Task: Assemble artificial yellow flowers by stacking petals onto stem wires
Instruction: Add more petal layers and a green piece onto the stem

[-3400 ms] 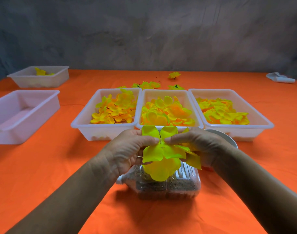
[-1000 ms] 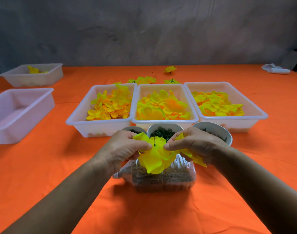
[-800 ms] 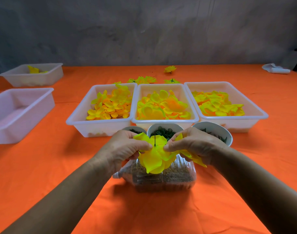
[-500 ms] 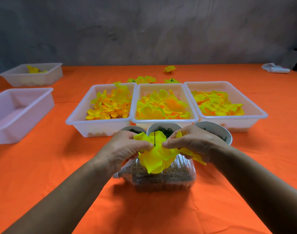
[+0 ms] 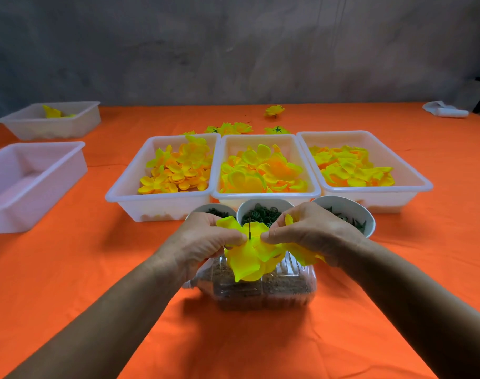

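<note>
i've got both hands meeting just above the clear plastic bottle (image 5: 263, 285) that lies on its side on the orange table (image 5: 69, 269). the stem wire (image 5: 250, 225) stands close to upright between my thumbs, its dark tip poking up through the centre of the yellow petal layer (image 5: 247, 255) — so its long axis runs up and down, and as i read it, the next push goes straight down along it. my left hand (image 5: 203, 239) pinches the petal's left edge right beside the wire; my right hand (image 5: 312, 233) pinches the right edge, with another yellow petal piece (image 5: 304, 254) tucked under its fingers. the thumb tips sit either side of the wire, near each other but not touching, about equally near it. both wrists angle inward, knuckles up. where the wire's lower end is anchored i can't tell — the petals hide it. behind the hands are three bowls of green parts (image 5: 263, 213) and the petal trays (image 5: 162, 198).
</note>
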A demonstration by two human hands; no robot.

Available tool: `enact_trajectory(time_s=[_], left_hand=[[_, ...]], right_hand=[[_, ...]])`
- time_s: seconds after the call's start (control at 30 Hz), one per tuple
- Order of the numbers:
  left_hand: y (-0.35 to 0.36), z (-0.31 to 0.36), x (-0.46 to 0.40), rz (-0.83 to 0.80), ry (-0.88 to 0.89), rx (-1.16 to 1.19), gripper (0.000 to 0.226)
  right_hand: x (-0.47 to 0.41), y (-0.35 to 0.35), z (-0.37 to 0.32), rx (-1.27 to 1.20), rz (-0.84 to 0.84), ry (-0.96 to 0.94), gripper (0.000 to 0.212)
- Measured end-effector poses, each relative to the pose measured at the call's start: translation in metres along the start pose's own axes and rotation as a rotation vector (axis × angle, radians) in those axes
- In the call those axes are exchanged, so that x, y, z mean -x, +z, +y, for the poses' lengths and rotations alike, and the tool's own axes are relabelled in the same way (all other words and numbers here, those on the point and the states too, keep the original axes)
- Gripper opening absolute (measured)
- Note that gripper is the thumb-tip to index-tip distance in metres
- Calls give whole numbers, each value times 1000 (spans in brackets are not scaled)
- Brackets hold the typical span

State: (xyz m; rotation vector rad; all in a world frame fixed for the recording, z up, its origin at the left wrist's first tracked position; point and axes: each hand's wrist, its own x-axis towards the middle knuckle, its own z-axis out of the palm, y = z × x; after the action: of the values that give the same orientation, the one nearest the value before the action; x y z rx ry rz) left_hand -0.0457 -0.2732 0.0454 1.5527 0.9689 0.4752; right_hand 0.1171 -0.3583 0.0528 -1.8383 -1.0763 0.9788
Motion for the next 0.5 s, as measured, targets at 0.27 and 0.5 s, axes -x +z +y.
enact_trajectory(time_s=[0.27, 0.5], left_hand=[[0, 0, -2, -10, -8, -16, 24], [-2, -2, -5, -25, -58, -10, 22]], right_hand=[[2, 2, 0, 127, 54, -24, 24], [1, 3, 1, 111, 35, -2, 20]])
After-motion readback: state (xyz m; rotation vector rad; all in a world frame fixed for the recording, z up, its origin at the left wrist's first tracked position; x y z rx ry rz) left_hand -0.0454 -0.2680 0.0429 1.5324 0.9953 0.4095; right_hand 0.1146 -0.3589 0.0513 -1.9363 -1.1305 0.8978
